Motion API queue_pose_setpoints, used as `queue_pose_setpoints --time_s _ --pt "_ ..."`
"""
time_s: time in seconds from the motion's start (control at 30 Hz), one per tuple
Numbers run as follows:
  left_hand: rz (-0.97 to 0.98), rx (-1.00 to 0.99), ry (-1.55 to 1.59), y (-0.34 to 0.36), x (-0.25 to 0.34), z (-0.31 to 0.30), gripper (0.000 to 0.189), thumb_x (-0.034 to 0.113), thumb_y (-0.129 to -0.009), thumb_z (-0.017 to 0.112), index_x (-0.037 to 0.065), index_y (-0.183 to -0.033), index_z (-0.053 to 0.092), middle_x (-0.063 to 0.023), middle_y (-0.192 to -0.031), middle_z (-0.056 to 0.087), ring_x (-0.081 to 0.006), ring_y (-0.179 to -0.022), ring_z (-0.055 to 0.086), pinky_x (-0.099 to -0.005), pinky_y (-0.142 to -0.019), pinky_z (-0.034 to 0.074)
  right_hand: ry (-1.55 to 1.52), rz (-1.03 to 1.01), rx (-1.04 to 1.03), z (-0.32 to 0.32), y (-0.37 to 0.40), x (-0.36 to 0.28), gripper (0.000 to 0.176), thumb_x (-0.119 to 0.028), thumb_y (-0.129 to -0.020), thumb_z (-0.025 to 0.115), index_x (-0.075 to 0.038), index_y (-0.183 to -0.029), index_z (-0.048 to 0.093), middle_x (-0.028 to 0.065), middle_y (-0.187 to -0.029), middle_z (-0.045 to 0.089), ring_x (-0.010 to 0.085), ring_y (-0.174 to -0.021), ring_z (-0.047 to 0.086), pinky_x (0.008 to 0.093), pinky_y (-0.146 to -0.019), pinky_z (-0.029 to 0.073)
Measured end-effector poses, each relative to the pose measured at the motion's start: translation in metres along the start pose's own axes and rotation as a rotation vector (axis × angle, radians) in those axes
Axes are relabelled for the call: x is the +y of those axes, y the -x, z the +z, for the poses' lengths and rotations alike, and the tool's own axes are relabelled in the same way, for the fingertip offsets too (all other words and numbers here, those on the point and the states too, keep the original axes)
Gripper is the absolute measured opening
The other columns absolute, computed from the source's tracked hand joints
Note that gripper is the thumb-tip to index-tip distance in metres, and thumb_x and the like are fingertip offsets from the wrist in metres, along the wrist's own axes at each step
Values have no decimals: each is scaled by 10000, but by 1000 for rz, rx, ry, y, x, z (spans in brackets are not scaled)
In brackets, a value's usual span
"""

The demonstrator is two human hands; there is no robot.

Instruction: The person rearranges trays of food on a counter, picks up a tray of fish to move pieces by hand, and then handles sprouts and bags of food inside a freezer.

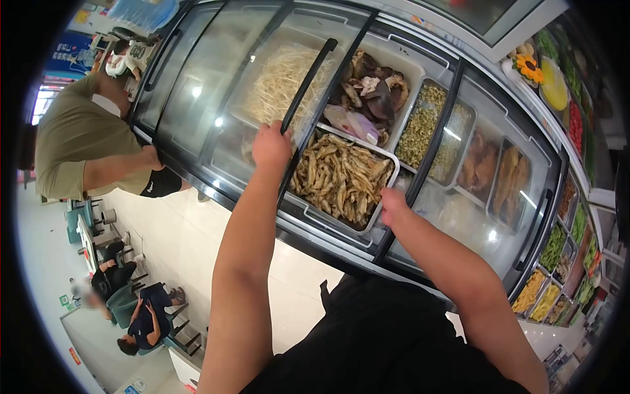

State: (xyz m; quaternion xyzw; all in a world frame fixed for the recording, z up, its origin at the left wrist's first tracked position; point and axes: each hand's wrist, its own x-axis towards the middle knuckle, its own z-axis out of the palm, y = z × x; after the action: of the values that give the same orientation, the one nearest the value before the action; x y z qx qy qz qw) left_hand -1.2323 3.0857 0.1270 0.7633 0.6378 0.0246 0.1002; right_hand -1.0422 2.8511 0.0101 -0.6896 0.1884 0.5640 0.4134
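My left hand (271, 144) is closed round the lower end of a long black handle (308, 85) on the freezer's sliding glass lid. At the right rim of a white tray (396, 172), my right hand (392, 205) grips the edge, its fingertips partly hidden. Small brown dried-looking fish (341, 174) fill that tray, which sits inside the freezer under the opened section. Behind it stands another tray with dark meat pieces (377, 92) and a purplish wrapped item (354, 123). Pale thin strands like bean sprouts (289, 75) show through the glass by my left hand.
A tray of greenish chopped food (423, 111) and brown meat pieces (478, 164) lie to the right, partly under glass. A person in an olive shirt (65, 141) stands at the freezer's left end. Seated people (147, 322) are at lower left. Vegetable trays (528, 289) line the right.
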Motion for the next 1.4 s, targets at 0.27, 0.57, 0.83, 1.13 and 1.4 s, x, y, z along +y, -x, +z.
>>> queue_pose_setpoints --time_s 0.27,0.57,0.83,1.13,1.4 --pt "-14 -26 29 2 2 -8 308 328 -839 651 115 -1061 641 -162 -1036 589 -348 -1014 582 -457 -828 490 270 -205 216 21 30 -41 389 -111 -869 563 79 -1192 459 229 -1085 586 328 -920 603 443 -716 469" --pt "-22 -23 38 1 2 -5 307 327 -836 651 124 -1066 639 -159 -1045 590 -345 -1004 591 -461 -823 493 98 -222 -154 15 47 -82 508 159 -614 563 36 -1107 571 152 -992 606 301 -853 602 431 -682 502" --pt "-22 -50 9 1 4 -11 320 344 -843 639 119 -1071 636 -163 -1062 592 -349 -1012 596 -463 -833 496 197 -282 -69 -24 82 -100 343 127 -604 566 19 -929 587 103 -788 587 228 -656 568 374 -514 460" --pt "-14 -128 -76 -4 5 -19 369 390 -858 630 119 -1109 628 -175 -1124 576 -363 -1027 599 -466 -850 497 179 -298 -91 -97 120 -111 395 87 -623 548 -31 -998 582 66 -825 600 210 -704 591 364 -549 505" --pt "15 -212 -85 -2 -3 -28 367 407 -874 596 130 -1108 650 -183 -1136 589 -360 -1033 600 -459 -865 493 33 -297 -214 -183 110 -84 421 64 -599 506 -33 -1002 584 52 -832 591 202 -703 580 337 -592 499"
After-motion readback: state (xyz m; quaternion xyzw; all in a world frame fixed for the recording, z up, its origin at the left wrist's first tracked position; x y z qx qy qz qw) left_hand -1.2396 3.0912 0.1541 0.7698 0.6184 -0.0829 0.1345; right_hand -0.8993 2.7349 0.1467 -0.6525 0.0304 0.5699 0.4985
